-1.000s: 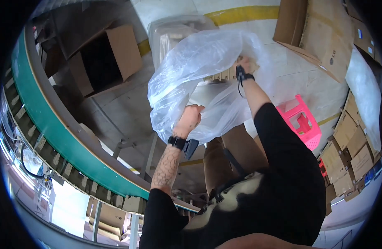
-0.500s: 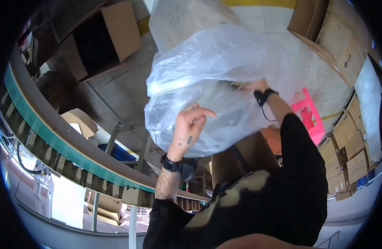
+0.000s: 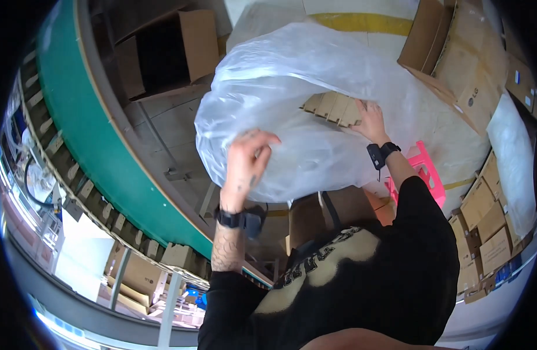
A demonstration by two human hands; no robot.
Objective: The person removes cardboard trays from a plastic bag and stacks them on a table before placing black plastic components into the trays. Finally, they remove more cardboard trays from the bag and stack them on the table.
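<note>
A large translucent plastic bag (image 3: pixel 262 64) spreads in front of me with its mouth gaping upward. Inside the mouth shows a slotted cardboard divider (image 3: pixel 331 108), its notched edge facing me. My right hand (image 3: pixel 371 121) grips the right end of that divider, thumb below and fingers above. Over the left part of the bag hovers my left hand (image 3: pixel 246 160), loosely curled, index finger pointing right and thumb apart from it. Nothing shows between those fingers; whether the hidden ones touch the film I cannot tell.
An open brown carton (image 3: pixel 199 46) stands at the far left, another carton (image 3: pixel 423 35) at the far right. A pink plastic stool (image 3: pixel 430 178) is beside my right arm. Along the left runs a green-edged conveyor (image 3: pixel 99 140) with rollers. Stacked cartons (image 3: pixel 493 233) line the right.
My view has turned, so the conveyor looms larger at the left. The bag's mouth has opened wider, and the divider and my right hand show more plainly. My left hand stays over the bag.
</note>
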